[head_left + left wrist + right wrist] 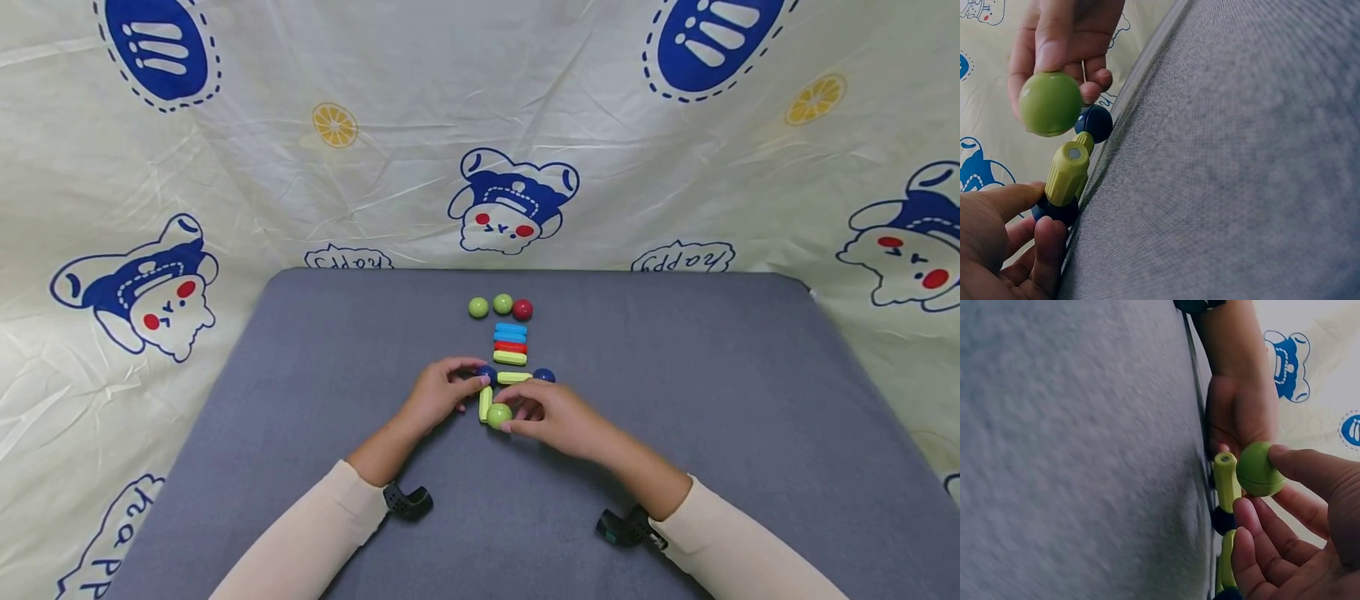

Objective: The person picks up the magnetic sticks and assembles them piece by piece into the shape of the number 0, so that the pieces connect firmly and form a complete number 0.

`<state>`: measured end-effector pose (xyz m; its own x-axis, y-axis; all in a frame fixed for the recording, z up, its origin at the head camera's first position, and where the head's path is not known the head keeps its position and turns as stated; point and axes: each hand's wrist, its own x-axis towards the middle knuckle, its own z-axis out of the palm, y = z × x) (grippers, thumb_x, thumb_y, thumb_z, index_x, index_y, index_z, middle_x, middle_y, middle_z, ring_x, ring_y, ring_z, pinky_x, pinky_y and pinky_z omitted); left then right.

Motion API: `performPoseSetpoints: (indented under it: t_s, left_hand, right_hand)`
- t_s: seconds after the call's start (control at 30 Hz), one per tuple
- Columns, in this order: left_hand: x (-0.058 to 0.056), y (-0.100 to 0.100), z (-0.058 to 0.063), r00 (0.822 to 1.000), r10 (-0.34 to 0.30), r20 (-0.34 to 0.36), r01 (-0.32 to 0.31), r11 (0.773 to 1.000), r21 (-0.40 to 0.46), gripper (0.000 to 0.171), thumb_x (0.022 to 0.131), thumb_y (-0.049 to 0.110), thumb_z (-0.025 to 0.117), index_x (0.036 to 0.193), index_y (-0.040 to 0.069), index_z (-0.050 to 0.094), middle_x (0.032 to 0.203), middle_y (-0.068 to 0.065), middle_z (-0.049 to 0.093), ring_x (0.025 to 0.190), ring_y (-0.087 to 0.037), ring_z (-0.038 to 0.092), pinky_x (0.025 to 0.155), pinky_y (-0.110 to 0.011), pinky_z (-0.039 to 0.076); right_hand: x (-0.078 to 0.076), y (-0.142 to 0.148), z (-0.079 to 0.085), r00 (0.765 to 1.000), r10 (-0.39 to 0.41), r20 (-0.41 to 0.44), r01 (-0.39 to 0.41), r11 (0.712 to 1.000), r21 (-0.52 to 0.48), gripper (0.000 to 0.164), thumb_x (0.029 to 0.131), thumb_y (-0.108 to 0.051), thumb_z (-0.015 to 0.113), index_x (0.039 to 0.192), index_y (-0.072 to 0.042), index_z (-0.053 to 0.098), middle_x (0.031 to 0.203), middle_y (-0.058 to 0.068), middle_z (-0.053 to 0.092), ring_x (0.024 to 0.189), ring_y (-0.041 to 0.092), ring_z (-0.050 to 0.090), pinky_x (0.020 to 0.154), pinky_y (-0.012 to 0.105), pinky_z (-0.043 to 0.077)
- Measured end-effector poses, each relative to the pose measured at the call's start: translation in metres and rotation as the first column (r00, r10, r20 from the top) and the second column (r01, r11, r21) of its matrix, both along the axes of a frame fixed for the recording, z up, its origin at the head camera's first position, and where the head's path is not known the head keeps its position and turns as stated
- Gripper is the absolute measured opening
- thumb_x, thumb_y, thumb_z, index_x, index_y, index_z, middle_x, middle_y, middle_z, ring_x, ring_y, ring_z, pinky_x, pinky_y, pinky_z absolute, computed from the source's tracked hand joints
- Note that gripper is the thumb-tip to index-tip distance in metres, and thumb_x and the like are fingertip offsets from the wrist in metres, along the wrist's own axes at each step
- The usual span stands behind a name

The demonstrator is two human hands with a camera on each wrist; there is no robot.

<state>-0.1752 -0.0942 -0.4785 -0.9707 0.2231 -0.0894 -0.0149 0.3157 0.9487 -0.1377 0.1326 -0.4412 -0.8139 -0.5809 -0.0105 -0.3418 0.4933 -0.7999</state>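
Observation:
My left hand (437, 393) pinches a dark blue ball (1060, 212) between thumb and fingers. From that ball a yellow-green magnetic stick (1069, 169) points toward me, its round metal tip bare. A second yellow-green stick (514, 378) runs rightward from the same ball to another dark blue ball (544, 376). With thumb and fingertips, my right hand (562, 421) holds a light green ball (1260, 469) beside the free tip of the first stick. In the right wrist view, a gap-thin margin separates ball and stick.
Beyond the hands on the grey table (360, 333) lies a row of sticks: two blue (511, 332), one red (511, 347) and one yellow-green (510, 358). Behind them sit two green balls (478, 307) and a red ball (522, 310). A printed curtain (405, 200) hangs behind the table.

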Motion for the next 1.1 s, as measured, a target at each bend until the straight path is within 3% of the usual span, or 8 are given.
performPoseSetpoints:
  t_s: [0.43,0.73,1.1]
  left_hand:
    - [-0.002,0.001,-0.001,1.000,0.002,-0.013,-0.002,1.000,0.010,0.028,0.091,0.022,0.077,0.116,0.012,0.074,0.087,-0.007,0.069,0.056,-0.010,0.054,0.052,-0.025,0.049]
    - [-0.002,0.002,-0.001,1.000,0.001,-0.016,-0.001,1.000,0.005,0.028,0.090,0.021,0.077,0.116,0.012,0.075,0.083,-0.004,0.068,0.054,-0.009,0.053,0.052,-0.025,0.049]
    - [-0.001,0.001,-0.001,1.000,0.000,-0.012,0.000,1.000,0.000,0.028,0.091,0.020,0.076,0.117,0.011,0.074,0.106,-0.009,0.073,0.055,-0.008,0.054,0.052,-0.024,0.049]
  right_hand:
    - [0.008,-0.011,-0.009,0.998,0.066,0.006,-0.066,0.997,0.047,0.032,0.091,-0.025,0.076,0.122,-0.019,0.071,0.102,-0.004,0.064,0.084,0.002,0.061,0.076,0.021,0.054]
    - [0.008,-0.016,-0.012,0.995,0.070,-0.067,-0.064,0.995,0.077,0.032,0.091,-0.021,0.077,0.123,-0.017,0.071,0.100,-0.004,0.064,0.084,0.003,0.060,0.076,0.022,0.054]
    - [0.008,-0.020,-0.014,0.997,0.074,-0.037,-0.070,0.994,0.080,0.033,0.092,-0.023,0.076,0.124,-0.018,0.070,0.101,-0.005,0.063,0.086,0.003,0.060,0.076,0.021,0.053]
